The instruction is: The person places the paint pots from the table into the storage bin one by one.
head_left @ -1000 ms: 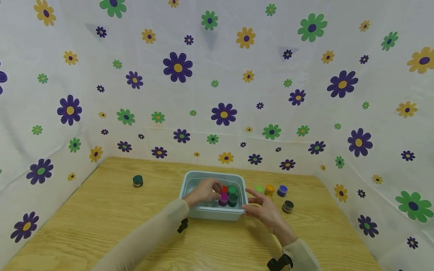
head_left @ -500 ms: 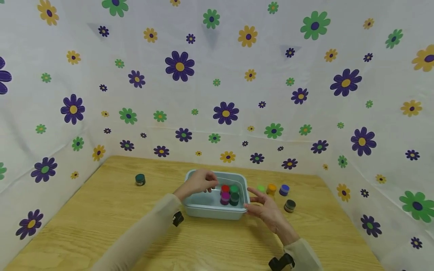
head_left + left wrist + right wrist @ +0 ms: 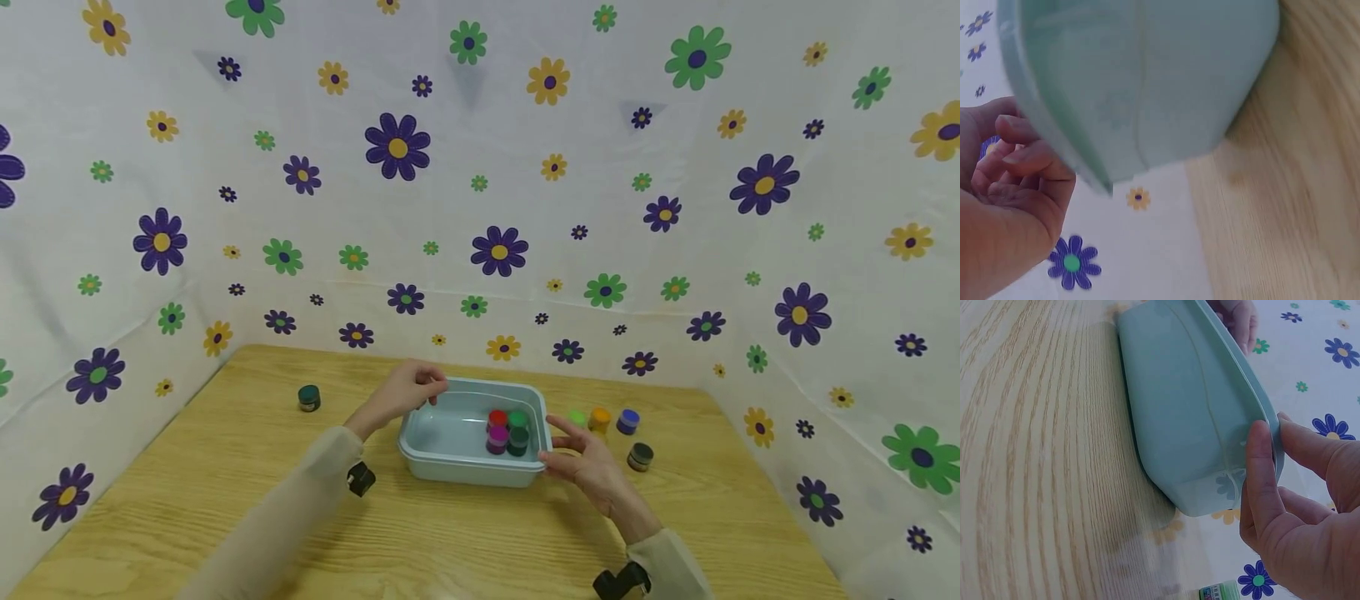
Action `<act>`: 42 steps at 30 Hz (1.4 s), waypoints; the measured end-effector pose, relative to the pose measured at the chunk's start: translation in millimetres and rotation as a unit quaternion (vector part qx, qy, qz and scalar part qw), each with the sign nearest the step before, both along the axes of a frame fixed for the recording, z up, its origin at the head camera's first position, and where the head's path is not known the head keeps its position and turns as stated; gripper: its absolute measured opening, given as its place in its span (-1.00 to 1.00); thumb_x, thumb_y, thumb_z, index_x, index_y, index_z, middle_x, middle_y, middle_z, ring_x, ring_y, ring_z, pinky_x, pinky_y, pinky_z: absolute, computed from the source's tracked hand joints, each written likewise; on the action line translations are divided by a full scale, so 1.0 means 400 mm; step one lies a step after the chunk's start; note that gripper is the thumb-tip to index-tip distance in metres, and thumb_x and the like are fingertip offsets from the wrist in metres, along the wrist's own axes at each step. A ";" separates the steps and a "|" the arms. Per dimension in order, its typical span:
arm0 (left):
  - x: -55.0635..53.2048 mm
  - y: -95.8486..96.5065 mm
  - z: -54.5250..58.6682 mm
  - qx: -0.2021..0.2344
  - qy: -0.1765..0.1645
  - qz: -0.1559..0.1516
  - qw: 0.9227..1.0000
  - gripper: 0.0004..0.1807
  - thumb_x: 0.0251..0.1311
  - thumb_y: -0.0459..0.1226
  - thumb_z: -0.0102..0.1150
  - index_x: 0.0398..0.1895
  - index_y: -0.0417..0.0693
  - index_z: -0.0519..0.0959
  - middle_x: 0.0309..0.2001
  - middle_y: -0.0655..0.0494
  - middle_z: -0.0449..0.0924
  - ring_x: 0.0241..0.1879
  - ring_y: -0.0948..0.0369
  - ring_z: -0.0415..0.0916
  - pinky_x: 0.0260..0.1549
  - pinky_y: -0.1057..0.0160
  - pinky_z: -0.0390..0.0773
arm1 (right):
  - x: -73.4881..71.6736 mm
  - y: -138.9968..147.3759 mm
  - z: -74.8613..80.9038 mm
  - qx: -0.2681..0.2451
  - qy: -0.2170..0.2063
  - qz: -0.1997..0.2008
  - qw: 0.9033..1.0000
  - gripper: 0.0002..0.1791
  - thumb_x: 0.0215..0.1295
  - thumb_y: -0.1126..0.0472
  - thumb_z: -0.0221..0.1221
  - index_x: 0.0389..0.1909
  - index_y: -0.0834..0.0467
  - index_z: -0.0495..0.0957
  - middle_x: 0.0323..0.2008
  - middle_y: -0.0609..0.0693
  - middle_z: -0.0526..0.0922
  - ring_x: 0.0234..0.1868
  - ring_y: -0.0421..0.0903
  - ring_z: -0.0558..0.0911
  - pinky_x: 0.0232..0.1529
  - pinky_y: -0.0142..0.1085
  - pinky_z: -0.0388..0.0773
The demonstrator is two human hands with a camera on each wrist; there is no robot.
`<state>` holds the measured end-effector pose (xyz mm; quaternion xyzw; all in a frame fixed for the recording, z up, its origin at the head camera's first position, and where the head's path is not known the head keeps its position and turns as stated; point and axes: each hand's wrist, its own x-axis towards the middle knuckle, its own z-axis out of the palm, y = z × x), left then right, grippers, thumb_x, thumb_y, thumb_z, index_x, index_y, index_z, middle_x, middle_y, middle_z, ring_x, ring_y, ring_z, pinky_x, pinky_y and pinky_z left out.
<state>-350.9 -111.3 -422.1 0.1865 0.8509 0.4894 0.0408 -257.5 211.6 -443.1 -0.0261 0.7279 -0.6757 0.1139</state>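
A pale blue plastic tub (image 3: 472,473) stands on the wooden table, holding several small paint jars grouped at its right end: red (image 3: 497,418), green, purple (image 3: 497,439) and dark green. My right hand (image 3: 592,471) grips the tub's right rim; in the right wrist view its thumb and fingers (image 3: 1261,456) pinch the edge from both sides. Over the tub's back left corner is my left hand (image 3: 405,390), its fingers loosely curled. Nothing shows between those fingers in the left wrist view, where they lie beside the tub's rim (image 3: 1029,81).
Left of the tub a dark green jar (image 3: 309,398) stands alone. To the right are a light green jar (image 3: 576,418), an orange jar (image 3: 599,419), a blue jar (image 3: 628,422) and a blackish jar (image 3: 641,457). A flowered cloth (image 3: 450,200) surrounds the table's back and sides.
My left hand has risen from the jars inside the tub and moved left to its back left corner. My right hand keeps its grip on the rim; the jars stay put.
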 end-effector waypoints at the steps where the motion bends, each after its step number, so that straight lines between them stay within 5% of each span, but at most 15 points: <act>1: -0.002 -0.010 0.001 0.003 -0.004 0.001 1.000 -0.79 0.34 -0.17 0.17 -0.18 -0.11 0.65 -0.47 0.02 0.61 -0.55 0.19 0.42 -0.56 0.34 0.46 | 0.001 -0.001 0.000 -0.001 -0.002 -0.002 1.000 -0.21 0.25 0.32 0.29 0.47 0.13 0.19 0.19 0.39 0.32 -0.20 -0.09 0.65 0.01 -0.13 0.66; 14: -0.012 -0.135 0.007 0.018 -0.053 -0.007 0.998 -0.68 0.35 -0.14 0.16 -0.04 -0.20 0.61 -0.28 -0.11 0.63 -0.39 0.12 0.53 -0.48 0.31 0.50 | 0.000 0.001 -0.004 -0.001 -0.003 -0.008 1.000 -0.22 0.25 0.32 0.29 0.47 0.12 0.21 0.17 0.37 0.35 -0.21 -0.10 0.65 0.01 -0.13 0.66; 29: -0.022 -0.264 -0.059 0.089 -0.088 0.088 0.988 -0.50 0.33 -0.16 0.19 0.24 -0.26 0.46 0.18 -0.26 0.52 0.05 0.01 0.60 -0.03 0.16 0.65 | 0.003 0.006 0.005 -0.004 -0.001 0.004 1.000 -0.22 0.28 0.34 0.26 0.49 0.14 0.16 0.18 0.39 0.34 -0.20 -0.11 0.66 0.04 -0.11 0.64; 35: -0.017 -0.293 -0.067 0.096 -0.095 0.104 0.985 -0.49 0.36 -0.19 0.16 0.27 -0.28 0.42 0.23 -0.27 0.48 0.00 0.15 0.59 0.00 0.15 0.63 | 0.002 0.006 0.002 -0.006 -0.005 0.002 1.000 -0.21 0.27 0.34 0.27 0.48 0.14 0.17 0.17 0.37 0.35 -0.20 -0.11 0.66 0.04 -0.12 0.65; 42: -0.016 -0.326 -0.074 0.102 -0.092 0.176 0.975 -0.52 0.35 -0.20 0.17 0.25 -0.25 0.44 0.25 -0.22 0.46 0.14 0.02 0.49 0.01 0.20 0.61 | -0.001 0.004 -0.001 -0.007 -0.006 0.001 1.000 -0.21 0.26 0.34 0.28 0.48 0.14 0.18 0.16 0.37 0.36 -0.20 -0.10 0.66 0.05 -0.10 0.64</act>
